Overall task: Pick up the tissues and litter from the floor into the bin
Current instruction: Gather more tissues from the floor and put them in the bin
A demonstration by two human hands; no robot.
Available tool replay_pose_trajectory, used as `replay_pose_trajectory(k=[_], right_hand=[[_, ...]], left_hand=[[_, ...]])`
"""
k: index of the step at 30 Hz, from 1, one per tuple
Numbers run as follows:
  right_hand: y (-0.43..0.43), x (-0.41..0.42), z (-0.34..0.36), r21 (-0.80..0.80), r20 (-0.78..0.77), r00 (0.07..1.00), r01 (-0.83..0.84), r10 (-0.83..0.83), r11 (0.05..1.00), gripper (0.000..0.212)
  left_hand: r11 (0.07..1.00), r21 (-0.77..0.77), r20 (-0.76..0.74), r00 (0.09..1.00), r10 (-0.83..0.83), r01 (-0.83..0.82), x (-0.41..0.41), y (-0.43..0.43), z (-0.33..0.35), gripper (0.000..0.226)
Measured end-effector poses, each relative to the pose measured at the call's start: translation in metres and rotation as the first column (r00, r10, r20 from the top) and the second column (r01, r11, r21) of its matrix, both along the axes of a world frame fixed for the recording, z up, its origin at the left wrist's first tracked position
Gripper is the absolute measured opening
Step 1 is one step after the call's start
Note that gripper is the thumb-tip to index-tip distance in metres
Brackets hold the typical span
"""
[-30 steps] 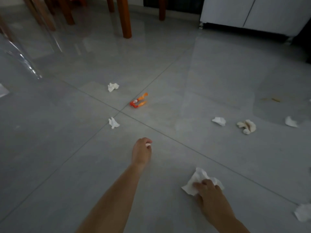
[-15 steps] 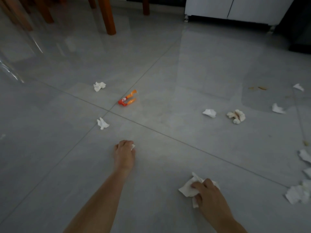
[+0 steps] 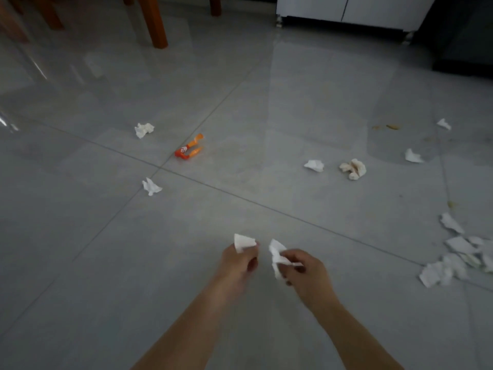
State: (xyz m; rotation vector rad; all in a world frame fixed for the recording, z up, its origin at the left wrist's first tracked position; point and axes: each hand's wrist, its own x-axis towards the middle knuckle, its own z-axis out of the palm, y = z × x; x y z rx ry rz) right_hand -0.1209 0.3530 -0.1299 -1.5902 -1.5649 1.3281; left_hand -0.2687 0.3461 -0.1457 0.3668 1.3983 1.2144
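My left hand (image 3: 238, 263) is closed on a small white tissue piece (image 3: 243, 242), lifted off the grey tiled floor. Close beside it, my right hand (image 3: 306, 273) grips a larger crumpled tissue (image 3: 277, 254). Loose tissues lie on the floor: one at the left (image 3: 151, 186), one further back (image 3: 144, 129), one in the middle right (image 3: 314, 165) next to a yellowish wad (image 3: 353, 169). An orange wrapper (image 3: 190, 150) lies near the tile joint. Several torn white pieces (image 3: 458, 255) are heaped at the right edge. No bin is in view.
Wooden furniture legs (image 3: 154, 22) stand at the back left. A white cabinet (image 3: 346, 9) on short feet runs along the back right. Two more tissues (image 3: 413, 156) and small yellowish crumbs (image 3: 392, 126) lie far right. A dark object fills the top right corner.
Both hands have lifted off the floor with their tissues and come together in the middle. The view has shifted right, showing more torn pieces at the right edge.
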Motion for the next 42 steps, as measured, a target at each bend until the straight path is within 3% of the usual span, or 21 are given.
replay_pose_trajectory(k=[2,4,7,9,13,15,18,20,22,26,30,31,34,39,42], right_hand=[[-0.001,-0.004,0.009,0.075,-0.008,0.999,-0.035,0.035,0.997,0.030],[0.000,0.006,0.016,0.140,0.070,0.997,-0.053,0.044,0.989,0.032],[0.005,0.046,0.027,0.175,0.165,0.986,-0.007,-0.022,0.985,0.034],[0.004,0.072,0.036,0.157,0.194,0.980,0.012,-0.042,0.987,0.030],[0.006,0.124,0.059,0.090,0.280,0.952,-0.155,0.124,0.984,0.015],[0.014,0.159,0.071,-0.005,0.137,0.977,-0.165,0.164,0.986,0.015],[0.029,0.223,0.079,-0.173,-0.078,0.997,-0.018,0.005,0.985,0.013],[0.043,0.272,0.073,-0.211,0.022,0.995,0.098,-0.096,0.973,0.012],[0.067,0.325,0.062,-0.206,0.276,0.954,0.174,-0.114,0.963,0.016],[0.123,0.409,0.058,-0.130,0.634,0.773,0.108,-0.001,0.986,0.021],[0.137,0.446,0.037,0.023,0.562,0.802,0.230,-0.203,0.973,0.030],[0.132,0.444,0.027,-0.001,0.515,0.829,0.253,-0.217,0.967,0.034],[0.113,0.428,-0.008,-0.105,0.477,0.870,0.196,-0.123,0.975,0.056],[0.137,0.408,-0.021,0.142,0.601,0.792,0.030,-0.110,0.989,0.076],[0.155,0.394,-0.023,0.144,0.640,0.763,0.000,-0.093,0.990,0.067]], left_hand=[[0.994,0.084,0.124,0.989,-0.086,0.076,0.030,0.000,0.013,0.020],[0.997,0.072,0.149,0.988,-0.049,0.039,0.057,0.006,0.023,0.035],[0.998,0.043,0.288,0.956,-0.065,0.055,0.102,0.014,0.035,0.033],[0.994,0.024,0.303,0.947,-0.105,0.103,0.136,0.015,0.044,0.038],[0.983,0.044,0.033,0.983,-0.180,0.178,0.186,0.017,0.057,0.033],[0.971,0.056,-0.013,0.973,-0.232,0.232,0.202,0.015,0.063,0.032],[0.961,0.011,-0.107,0.956,-0.273,0.276,0.217,0.012,0.072,0.028],[0.958,-0.034,-0.169,0.943,-0.286,0.285,0.226,0.012,0.080,0.026],[0.953,-0.056,-0.244,0.922,-0.301,0.296,0.236,0.020,0.091,0.026],[0.971,-0.044,-0.339,0.911,-0.234,0.233,0.273,0.054,0.121,0.026],[0.971,-0.069,-0.429,0.872,-0.236,0.229,0.327,0.088,0.137,0.027],[0.967,-0.085,-0.484,0.839,-0.250,0.240,0.339,0.093,0.137,0.025],[0.944,-0.123,-0.607,0.729,-0.315,0.306,0.363,0.105,0.135,0.017],[0.924,-0.183,-0.687,0.628,-0.365,0.337,0.363,0.120,0.112,0.017],[0.918,-0.219,-0.683,0.620,-0.386,0.331,0.354,0.122,0.099,0.016]])
